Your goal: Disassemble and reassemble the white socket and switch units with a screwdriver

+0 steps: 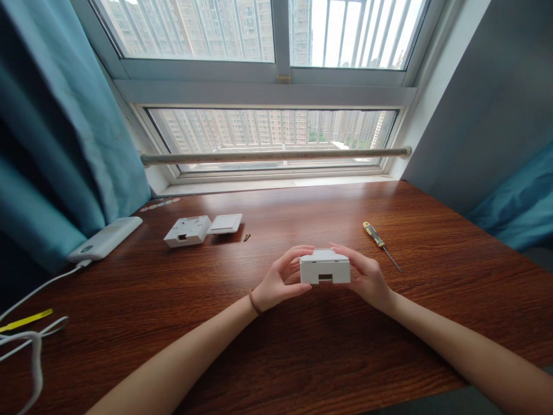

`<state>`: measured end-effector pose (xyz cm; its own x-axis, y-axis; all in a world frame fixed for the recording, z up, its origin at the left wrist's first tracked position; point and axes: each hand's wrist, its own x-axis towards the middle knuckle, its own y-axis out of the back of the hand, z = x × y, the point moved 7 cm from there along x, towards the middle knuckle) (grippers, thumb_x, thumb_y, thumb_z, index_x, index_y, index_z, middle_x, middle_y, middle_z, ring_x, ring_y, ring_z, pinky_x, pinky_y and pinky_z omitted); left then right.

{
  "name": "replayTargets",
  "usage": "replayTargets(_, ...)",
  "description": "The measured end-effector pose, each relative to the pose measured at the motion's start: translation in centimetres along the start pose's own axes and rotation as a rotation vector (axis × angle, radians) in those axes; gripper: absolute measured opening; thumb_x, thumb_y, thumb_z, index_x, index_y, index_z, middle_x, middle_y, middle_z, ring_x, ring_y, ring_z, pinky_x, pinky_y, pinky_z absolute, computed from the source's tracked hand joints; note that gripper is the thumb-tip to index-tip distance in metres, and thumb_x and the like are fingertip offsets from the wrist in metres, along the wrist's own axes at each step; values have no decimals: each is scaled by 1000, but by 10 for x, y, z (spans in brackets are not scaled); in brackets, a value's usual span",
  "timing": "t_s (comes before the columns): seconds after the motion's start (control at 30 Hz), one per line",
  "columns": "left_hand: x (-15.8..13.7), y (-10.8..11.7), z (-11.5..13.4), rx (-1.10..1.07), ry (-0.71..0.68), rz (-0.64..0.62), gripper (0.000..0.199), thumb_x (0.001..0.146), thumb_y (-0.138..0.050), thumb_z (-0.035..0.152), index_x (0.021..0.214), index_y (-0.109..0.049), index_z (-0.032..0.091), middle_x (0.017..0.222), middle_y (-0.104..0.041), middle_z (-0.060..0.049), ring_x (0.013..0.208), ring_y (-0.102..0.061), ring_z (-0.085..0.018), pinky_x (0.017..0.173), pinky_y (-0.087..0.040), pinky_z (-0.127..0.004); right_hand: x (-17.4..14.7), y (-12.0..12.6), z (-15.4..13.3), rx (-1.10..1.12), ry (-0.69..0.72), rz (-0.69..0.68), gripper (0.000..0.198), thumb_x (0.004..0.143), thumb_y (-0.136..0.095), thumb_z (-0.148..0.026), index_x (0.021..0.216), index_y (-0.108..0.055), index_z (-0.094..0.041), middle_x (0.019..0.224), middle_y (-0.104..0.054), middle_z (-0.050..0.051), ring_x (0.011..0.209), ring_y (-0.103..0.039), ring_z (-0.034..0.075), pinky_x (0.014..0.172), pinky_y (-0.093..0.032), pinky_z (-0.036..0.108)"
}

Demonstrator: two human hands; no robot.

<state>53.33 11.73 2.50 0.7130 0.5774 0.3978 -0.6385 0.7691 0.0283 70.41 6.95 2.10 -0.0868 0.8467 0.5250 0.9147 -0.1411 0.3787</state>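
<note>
Between my two hands is a white plastic switch box (311, 271) with a plate on top and a rectangular notch in its front wall. My left hand (280, 276) grips its left side, thumb low at the front corner and fingers along the upper edge. On the right side, my right hand (367, 276) holds the box with its fingers over the top edge. A second white box (188, 231), also notched, lies at the back left beside a white square plate (226, 223). Two small brass-coloured screws (246, 237) are just right of that plate.
A screwdriver (377, 235) with a yellow and grey handle lies at right. On the left are a white power bank (106, 239) with a cable, a yellow strip (26, 320) and looped white cords (37, 363). A blue curtain (82, 132) hangs over the table's left edge.
</note>
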Motion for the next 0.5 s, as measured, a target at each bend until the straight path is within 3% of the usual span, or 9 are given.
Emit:
replayTargets(0.1,-4,5,14,291,-171,64,58,68,-71,21,123,-51,23,132,-42,-13,123,-39,-31,102,-35,-45,2,-12,1,364,-152,-93,77,67,-74,-28,135,-37,-30,141,-40,9,124,-43,26,99,-40,42)
replayTargets(0.2,-9,4,24,556,-326,71,66,64,-73,19,125,-48,26,133,-41,-12,121,-41,-31,101,-34,-48,3,-25,-2,725,-321,-204,97,60,-77,-42,140,-22,-32,145,-31,11,122,-45,29,90,-47,42)
replayTargets(0.3,-13,-4,25,734,-437,-2,70,63,-73,21,127,-46,28,135,-39,-12,120,-42,-32,101,-33,-50,1,-27,0,907,-485,-186,72,74,-58,-55,135,-33,-26,141,-37,14,117,-50,29,82,-51,42)
replayTargets(0.4,-17,-14,24,838,-527,-91,69,64,-72,23,128,-47,29,136,-39,-12,121,-39,-34,102,-30,-53,-1,-29,5,943,-577,-164,52,81,-56,-42,127,-44,-22,129,-52,13,105,-59,25,80,-52,36)
replayTargets(0.5,-15,-16,19,837,-487,-124,65,67,-70,22,127,-47,30,139,-37,-10,128,-31,-36,104,-27,-54,-2,-28,10,952,-599,-125,49,76,-64,-30,122,-50,-21,122,-58,11,98,-62,23,78,-52,32)
